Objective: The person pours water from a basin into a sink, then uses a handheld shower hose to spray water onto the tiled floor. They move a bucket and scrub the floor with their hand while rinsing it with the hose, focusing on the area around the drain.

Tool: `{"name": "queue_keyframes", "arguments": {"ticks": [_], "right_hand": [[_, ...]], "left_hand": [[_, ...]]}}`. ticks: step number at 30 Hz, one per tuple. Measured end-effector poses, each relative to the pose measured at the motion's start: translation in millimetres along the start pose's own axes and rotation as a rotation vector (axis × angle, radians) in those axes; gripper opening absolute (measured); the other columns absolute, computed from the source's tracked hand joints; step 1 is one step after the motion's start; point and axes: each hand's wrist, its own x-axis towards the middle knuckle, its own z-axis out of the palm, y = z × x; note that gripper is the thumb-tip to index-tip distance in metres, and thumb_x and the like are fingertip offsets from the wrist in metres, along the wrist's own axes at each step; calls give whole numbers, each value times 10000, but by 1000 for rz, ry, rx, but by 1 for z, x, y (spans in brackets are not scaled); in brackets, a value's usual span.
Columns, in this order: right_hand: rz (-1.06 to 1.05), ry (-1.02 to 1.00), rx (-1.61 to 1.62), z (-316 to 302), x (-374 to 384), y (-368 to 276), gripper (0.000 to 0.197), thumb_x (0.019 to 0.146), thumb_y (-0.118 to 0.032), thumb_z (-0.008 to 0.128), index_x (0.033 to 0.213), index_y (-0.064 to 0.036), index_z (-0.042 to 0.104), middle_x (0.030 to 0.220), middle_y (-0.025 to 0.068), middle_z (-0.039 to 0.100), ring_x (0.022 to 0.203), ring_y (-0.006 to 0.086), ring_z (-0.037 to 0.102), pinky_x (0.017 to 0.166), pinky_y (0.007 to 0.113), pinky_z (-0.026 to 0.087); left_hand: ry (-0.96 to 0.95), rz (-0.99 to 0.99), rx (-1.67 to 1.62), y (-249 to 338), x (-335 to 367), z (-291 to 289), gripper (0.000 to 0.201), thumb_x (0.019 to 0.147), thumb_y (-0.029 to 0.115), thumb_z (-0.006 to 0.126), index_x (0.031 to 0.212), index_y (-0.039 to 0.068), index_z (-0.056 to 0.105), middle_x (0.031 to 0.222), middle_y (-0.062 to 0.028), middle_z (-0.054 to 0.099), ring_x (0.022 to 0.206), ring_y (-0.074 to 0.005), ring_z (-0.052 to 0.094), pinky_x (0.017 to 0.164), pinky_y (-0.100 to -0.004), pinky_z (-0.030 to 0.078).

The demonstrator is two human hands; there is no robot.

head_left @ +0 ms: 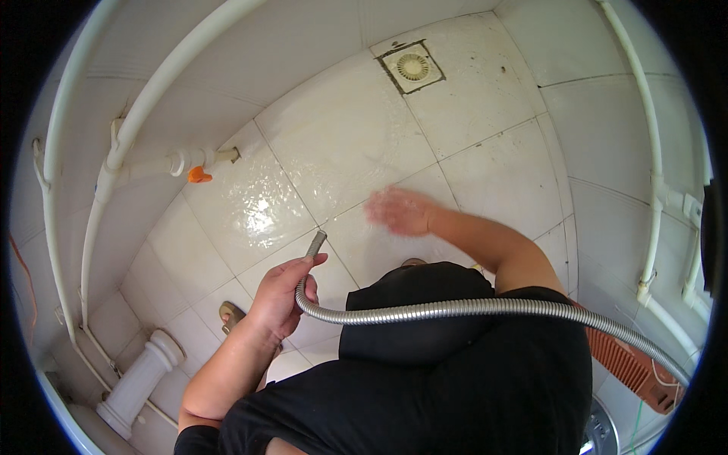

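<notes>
My left hand (284, 292) is closed round a ribbed metal hose (455, 308) near its end. The short tip points up and away over the wet floor tiles (334, 152). From there the hose bends and runs right, across the front of my black clothing, to the lower right. A thin film of water glistens on the tiles beyond the tip. My right hand (400, 212) is farther right, over the tiles and apart from the hose. Its fingers are smeared by motion, and I make out nothing in them.
A square floor drain (413, 68) sits at the far end. White pipes (144, 98) run along the left wall, with an orange valve handle (199, 175). More pipes (651, 152) line the right wall. A white pedestal (144, 379) stands lower left, a red-brown plastic item (629, 364) lower right.
</notes>
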Motion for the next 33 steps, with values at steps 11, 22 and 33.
{"name": "queue_keyframes", "arguments": {"ticks": [11, 22, 33], "right_hand": [[635, 699, -252, -96, -32, 36, 334, 733, -105, 521, 1062, -51, 506, 1237, 142, 390, 1166, 327, 330, 964, 420, 273], [574, 222, 875, -139, -54, -206, 315, 744, -159, 546, 1041, -51, 541, 1053, 116, 533, 1001, 254, 498, 856, 338, 403], [973, 80, 524, -237, 12, -351, 352, 796, -210, 472, 1133, -110, 479, 930, 139, 559, 819, 287, 553, 681, 379, 445]], "left_hand": [[-46, 65, -78, 21, 12, -1, 322, 875, 241, 378, 1055, -8, 474, 517, -17, 460, 435, -129, 417, 417, -241, 340], [-170, -77, -304, 40, 22, 2, 113, 858, 172, 451, 868, 63, 477, 780, -33, 568, 715, -165, 559, 614, -272, 465], [-187, -378, -57, -27, -110, -27, 132, 857, 187, 470, 829, 69, 521, 723, -10, 544, 686, -104, 521, 621, -250, 439]]}}
